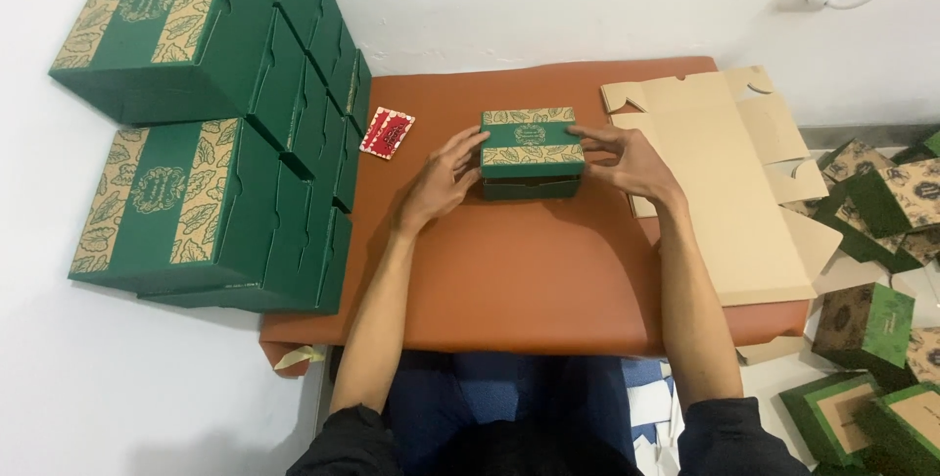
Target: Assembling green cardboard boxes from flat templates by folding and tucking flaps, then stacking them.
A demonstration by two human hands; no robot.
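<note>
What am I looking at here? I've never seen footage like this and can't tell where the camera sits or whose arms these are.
The camera sits on a person's head, looking down at their own bare arms. The left hand and right hand grip the sides of a small green cardboard box with a leaf-patterned band on an orange-brown padded tabletop. Flat tan cardboard sheets lie to the right, stacked larger green boxes to the left, and a small red card beside them.
</note>
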